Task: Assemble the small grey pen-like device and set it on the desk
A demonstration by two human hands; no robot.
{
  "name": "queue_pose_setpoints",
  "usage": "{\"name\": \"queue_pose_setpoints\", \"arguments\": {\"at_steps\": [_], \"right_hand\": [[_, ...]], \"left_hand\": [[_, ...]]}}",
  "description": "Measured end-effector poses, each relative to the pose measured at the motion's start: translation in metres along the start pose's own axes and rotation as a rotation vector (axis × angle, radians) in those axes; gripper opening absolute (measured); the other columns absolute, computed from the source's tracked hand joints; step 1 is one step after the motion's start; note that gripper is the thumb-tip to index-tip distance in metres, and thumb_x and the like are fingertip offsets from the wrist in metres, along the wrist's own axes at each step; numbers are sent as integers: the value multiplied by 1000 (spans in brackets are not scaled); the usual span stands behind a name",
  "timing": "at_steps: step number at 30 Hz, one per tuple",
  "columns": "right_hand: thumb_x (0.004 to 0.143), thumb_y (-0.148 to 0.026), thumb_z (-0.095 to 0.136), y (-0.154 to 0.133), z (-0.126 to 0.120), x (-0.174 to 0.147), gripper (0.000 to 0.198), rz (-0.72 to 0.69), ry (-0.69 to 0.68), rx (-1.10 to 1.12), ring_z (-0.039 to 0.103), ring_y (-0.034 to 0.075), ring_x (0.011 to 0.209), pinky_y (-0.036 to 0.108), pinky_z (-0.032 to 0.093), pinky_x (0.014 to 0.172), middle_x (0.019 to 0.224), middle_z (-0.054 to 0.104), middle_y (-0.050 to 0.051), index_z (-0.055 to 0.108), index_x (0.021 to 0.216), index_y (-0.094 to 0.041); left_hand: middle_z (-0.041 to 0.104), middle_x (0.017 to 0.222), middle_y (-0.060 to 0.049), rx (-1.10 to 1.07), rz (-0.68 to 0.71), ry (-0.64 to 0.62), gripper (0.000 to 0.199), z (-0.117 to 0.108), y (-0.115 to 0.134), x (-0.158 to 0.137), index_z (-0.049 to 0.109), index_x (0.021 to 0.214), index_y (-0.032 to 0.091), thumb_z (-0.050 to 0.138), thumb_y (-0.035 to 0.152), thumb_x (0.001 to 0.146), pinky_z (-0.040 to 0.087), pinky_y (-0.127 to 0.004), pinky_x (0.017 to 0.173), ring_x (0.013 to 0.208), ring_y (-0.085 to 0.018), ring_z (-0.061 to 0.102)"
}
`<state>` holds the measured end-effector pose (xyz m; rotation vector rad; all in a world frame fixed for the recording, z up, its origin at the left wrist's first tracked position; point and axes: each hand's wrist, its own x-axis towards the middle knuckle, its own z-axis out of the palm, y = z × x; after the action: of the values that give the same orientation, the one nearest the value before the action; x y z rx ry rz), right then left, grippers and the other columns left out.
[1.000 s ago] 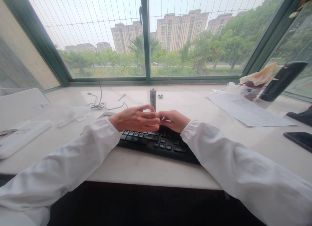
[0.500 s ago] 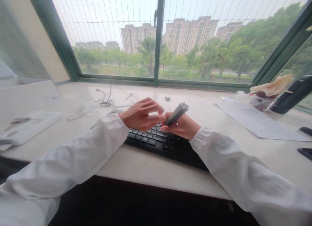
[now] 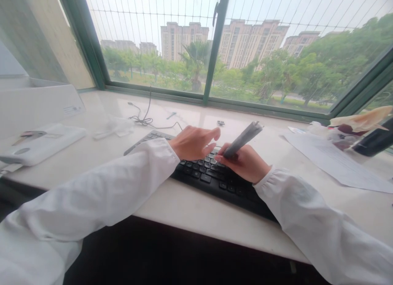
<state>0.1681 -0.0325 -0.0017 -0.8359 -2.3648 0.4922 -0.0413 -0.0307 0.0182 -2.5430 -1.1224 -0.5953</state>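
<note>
My right hand (image 3: 244, 160) is closed around a grey stick-like tool (image 3: 244, 139) with a notched upper end. The tool slants up and to the right, and its lower end is hidden by my fingers. My left hand (image 3: 195, 141) hovers just to the left, its fingers bent and apart with nothing visible in them. Below both hands lies a black keyboard (image 3: 205, 177), partly covered by my hands and sleeves.
Behind the keyboard are a thin dark cable (image 3: 144, 121) and a small dark piece (image 3: 220, 123). A white box (image 3: 39, 105) and a white flat device (image 3: 58, 141) stand left. Paper (image 3: 334, 158) lies right. A green-framed window (image 3: 211, 59) bounds the back.
My hands have drawn apart, the left fingers leaving the right hand and tool. The view has tilted and shifted, so the desk and window sit at a different slant.
</note>
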Motion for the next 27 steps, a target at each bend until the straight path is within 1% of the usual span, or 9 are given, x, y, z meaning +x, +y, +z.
{"name": "queue_pose_setpoints", "arguments": {"at_steps": [2, 5, 7, 9, 12, 16, 21, 24, 27], "right_hand": [[86, -44, 56, 0, 0, -1, 28, -6, -6, 9, 45, 11, 56, 24, 40, 55, 65, 56, -1, 61, 82, -17], [86, -46, 55, 0, -1, -1, 29, 11, -22, 16, 51, 13, 59, 25, 42, 58, 70, 60, 1, 61, 81, -18], [85, -48, 56, 0, -2, -1, 30, 31, -27, -3, 52, 14, 60, 26, 43, 58, 69, 61, 2, 60, 80, -19], [85, -48, 56, -1, -2, -1, 30, 35, -29, -15, 54, 15, 61, 27, 44, 59, 70, 62, 2, 60, 80, -19], [87, -46, 54, -2, -3, -1, 28, 23, -28, -29, 57, 16, 65, 28, 46, 64, 76, 64, 3, 60, 81, -20], [88, -45, 54, -4, -3, 0, 28, 11, -29, -78, 59, 16, 66, 28, 46, 65, 76, 65, 3, 61, 80, -19], [86, -46, 57, -3, -1, 1, 28, 18, -2, -89, 58, 15, 64, 27, 45, 63, 72, 65, 2, 63, 80, -19], [81, -48, 63, 0, -3, 0, 30, 66, -10, 35, 53, 13, 59, 25, 43, 56, 66, 60, 0, 62, 83, -18], [73, -47, 72, 4, -9, -1, 33, 95, -84, 181, 52, 12, 58, 24, 43, 54, 65, 59, -1, 61, 85, -18]], "left_hand": [[66, 84, -2, -58, 21, -120, 23, 3, 0, -1, 50, 105, 20, 42, 37, 91, 33, -27, 58, 65, -16, 57], [63, 98, -5, -191, 124, -267, 37, 7, 0, -2, 52, 104, 19, 37, 51, 93, 39, -29, 68, 82, -20, 59], [59, 108, -8, -242, 180, -294, 49, 8, 2, -3, 54, 108, 18, 36, 61, 90, 40, -32, 80, 93, -22, 56], [54, 118, -10, -258, 208, -280, 60, 10, 5, -4, 53, 116, 18, 38, 68, 86, 37, -36, 92, 104, -24, 52], [46, 133, -10, -286, 232, -272, 67, 13, 8, -5, 49, 127, 21, 39, 71, 84, 32, -39, 99, 116, -27, 45], [46, 134, -9, -313, 234, -306, 68, 17, 7, -6, 48, 128, 21, 35, 73, 85, 35, -38, 98, 114, -26, 48], [53, 122, -9, -314, 220, -313, 67, 18, 7, -5, 49, 125, 21, 35, 72, 85, 38, -35, 92, 107, -25, 51], [53, 121, -9, -312, 212, -326, 67, 18, 7, -5, 51, 124, 20, 34, 72, 85, 38, -34, 92, 107, -24, 51], [52, 125, -9, -313, 208, -330, 69, 18, 7, -5, 52, 124, 19, 33, 73, 85, 37, -35, 93, 109, -25, 50]]}}
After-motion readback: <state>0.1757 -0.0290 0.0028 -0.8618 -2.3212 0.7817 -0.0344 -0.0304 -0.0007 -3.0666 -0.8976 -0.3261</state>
